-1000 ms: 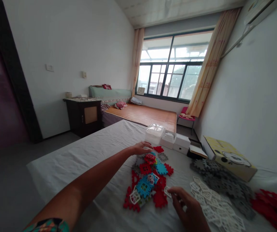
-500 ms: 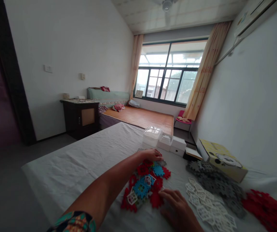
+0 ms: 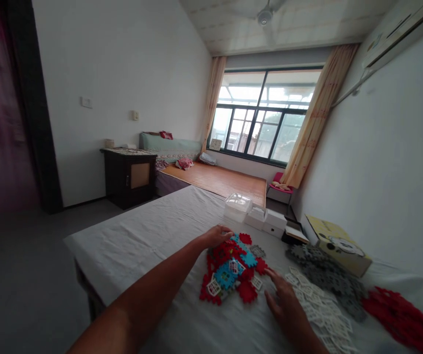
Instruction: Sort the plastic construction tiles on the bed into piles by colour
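A loose pile of red, blue and grey toothed plastic building pieces [image 3: 227,274] lies on the white-covered table, with small white lattice window pieces [image 3: 213,285] on it. My left hand [image 3: 216,237] rests against the far left edge of this pile, fingers stretched over the pieces; their tips are hard to make out. My right hand [image 3: 282,292] is at the pile's right side, thumb apart from the fingers, fingertips by a red toothed piece [image 3: 261,266]. I see nothing held in it. A grey toothed piece [image 3: 258,251] lies at the pile's far right.
Right of my hand lie sorted heaps: white lattice pieces [image 3: 322,307], grey pieces [image 3: 329,275] and red pieces [image 3: 403,317]. A yellow box [image 3: 338,246] stands behind them. Along the far edge are a clear plastic container [image 3: 238,207], white boxes [image 3: 273,223] and a black box [image 3: 295,233].
The view has shifted, showing more of the table's left edge. My left hand has drawn back left off the pile's top, uncovering pieces. My right hand has moved farther up the pile's right side.
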Available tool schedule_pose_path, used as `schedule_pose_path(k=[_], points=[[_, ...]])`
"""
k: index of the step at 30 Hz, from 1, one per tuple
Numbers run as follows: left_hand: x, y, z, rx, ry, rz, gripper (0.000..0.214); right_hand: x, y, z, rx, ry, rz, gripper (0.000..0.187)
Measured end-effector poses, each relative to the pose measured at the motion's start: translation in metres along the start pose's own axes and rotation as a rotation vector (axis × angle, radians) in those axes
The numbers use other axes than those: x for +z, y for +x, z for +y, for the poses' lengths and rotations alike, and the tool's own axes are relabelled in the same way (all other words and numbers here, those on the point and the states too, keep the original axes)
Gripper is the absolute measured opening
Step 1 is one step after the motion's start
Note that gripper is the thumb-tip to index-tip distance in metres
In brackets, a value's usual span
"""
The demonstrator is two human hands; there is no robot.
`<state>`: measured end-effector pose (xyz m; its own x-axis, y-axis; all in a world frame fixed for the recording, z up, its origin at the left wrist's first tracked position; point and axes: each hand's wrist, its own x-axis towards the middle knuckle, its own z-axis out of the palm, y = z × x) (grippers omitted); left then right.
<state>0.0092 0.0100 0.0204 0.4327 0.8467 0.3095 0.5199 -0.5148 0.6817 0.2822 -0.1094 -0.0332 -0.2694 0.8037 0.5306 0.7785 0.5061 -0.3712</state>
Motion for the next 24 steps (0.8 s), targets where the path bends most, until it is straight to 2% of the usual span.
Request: schedule_pose_path(k=[4, 8, 10, 13, 16, 18, 21, 24], points=[[0.000, -0.015, -0.010, -0.062, 0.079, 0.127, 0.035, 0.005, 0.013, 0.004, 0.013, -0.107, -0.114, 0.056], [0.003, -0.024, -0.014, -0.065, 0.105, 0.162, 0.035, 0.006, 0.033, -0.001, 0.107, -0.166, -0.178, 0.056], [0.004, -0.025, -0.015, -0.054, 0.107, 0.151, 0.035, 0.007, 0.041, -0.007, 0.108, -0.077, -0.211, 0.052], [0.005, -0.024, -0.015, -0.037, 0.105, 0.127, 0.036, 0.007, 0.048, -0.015, 0.134, 0.192, -0.205, 0.046], [0.005, -0.023, -0.015, -0.020, 0.117, 0.112, 0.037, 0.004, 0.050, -0.015, 0.236, 0.400, -0.117, 0.042], [0.005, -0.022, -0.015, -0.022, 0.137, 0.112, 0.038, 0.002, 0.048, -0.012, 0.261, 0.413, -0.048, 0.039], [0.005, -0.022, -0.013, -0.039, 0.161, 0.119, 0.038, 0.005, 0.046, -0.013, 0.156, 0.281, 0.000, 0.035], [0.006, -0.022, -0.009, -0.024, 0.164, 0.120, 0.038, 0.014, 0.047, -0.022, 0.005, 0.098, -0.038, 0.038]])
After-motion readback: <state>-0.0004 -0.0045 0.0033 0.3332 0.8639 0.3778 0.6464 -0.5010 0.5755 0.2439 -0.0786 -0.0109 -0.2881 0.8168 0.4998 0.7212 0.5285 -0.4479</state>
